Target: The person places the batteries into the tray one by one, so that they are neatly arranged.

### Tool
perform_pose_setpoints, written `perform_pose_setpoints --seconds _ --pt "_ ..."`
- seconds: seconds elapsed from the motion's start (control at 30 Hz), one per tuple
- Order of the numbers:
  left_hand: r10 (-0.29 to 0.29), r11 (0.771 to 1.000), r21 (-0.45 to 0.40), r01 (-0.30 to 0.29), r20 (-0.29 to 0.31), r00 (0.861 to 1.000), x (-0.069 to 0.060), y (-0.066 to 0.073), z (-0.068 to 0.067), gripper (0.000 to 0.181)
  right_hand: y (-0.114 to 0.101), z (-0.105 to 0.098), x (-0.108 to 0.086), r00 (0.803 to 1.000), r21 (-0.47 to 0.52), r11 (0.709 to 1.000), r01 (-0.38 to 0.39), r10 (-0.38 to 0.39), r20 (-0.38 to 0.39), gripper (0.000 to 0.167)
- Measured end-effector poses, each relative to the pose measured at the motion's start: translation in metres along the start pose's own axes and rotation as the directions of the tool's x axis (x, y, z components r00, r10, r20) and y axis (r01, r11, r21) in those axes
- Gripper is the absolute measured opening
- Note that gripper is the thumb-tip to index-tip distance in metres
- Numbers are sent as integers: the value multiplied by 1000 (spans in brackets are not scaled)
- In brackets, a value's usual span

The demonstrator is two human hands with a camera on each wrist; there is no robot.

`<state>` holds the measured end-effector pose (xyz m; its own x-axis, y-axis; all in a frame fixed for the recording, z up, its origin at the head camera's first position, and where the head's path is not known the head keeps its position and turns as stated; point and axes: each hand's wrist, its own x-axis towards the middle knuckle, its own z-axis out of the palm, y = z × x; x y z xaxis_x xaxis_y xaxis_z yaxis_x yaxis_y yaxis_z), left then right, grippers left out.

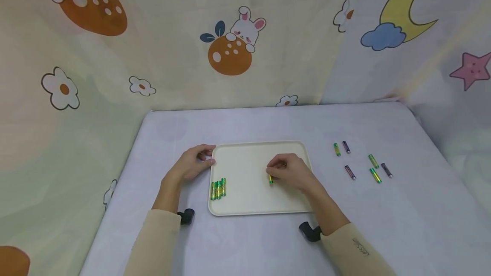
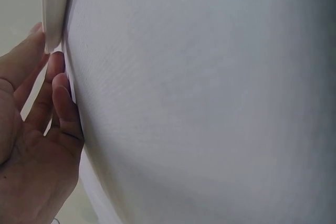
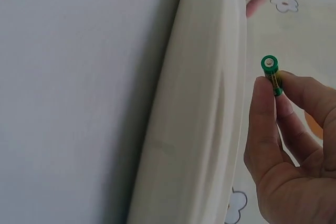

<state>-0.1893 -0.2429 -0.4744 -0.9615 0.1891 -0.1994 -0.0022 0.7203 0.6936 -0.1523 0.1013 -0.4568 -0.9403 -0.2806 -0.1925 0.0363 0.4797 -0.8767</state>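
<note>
My right hand (image 1: 292, 171) pinches a green and yellow battery (image 3: 273, 74) between thumb and fingertips, above the right half of a cream rectangular tray (image 1: 245, 201). In the right wrist view one end of that battery faces the camera. At the tray's left side my left hand (image 1: 192, 163) grips the rim, thumb and fingers around the edge in the left wrist view. Inside the tray, near its left wall, three green batteries (image 1: 218, 189) stand side by side in a row, lengthwise toward me.
Loose batteries lie on the white tablecloth right of the tray: green ones (image 1: 375, 175) and dark purple ones (image 1: 350, 172), several in all. A patterned curtain (image 1: 172, 46) closes off the back and sides of the table. Black wrist mounts (image 1: 310, 231) protrude near both sleeves.
</note>
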Motion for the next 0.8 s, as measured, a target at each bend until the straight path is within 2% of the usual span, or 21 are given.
perform_pose_setpoints --seconds 0.3,0.53,0.67,0.8 --pt "15 1000 12 -15 16 1000 1 -1 -1 53 -12 29 13 999 -22 1000 -19 20 33 5" --pt "-9 1000 -10 10 11 1000 -1 0 -5 51 -21 52 24 998 -68 997 -20 23 53 6" --pt "12 1000 3 -12 14 1000 1 -2 -4 52 -26 62 28 998 -84 996 -29 33 49 7" --pt "12 1000 -4 -12 8 1000 1 -3 -1 53 -31 73 31 997 -89 996 -24 31 76 8"
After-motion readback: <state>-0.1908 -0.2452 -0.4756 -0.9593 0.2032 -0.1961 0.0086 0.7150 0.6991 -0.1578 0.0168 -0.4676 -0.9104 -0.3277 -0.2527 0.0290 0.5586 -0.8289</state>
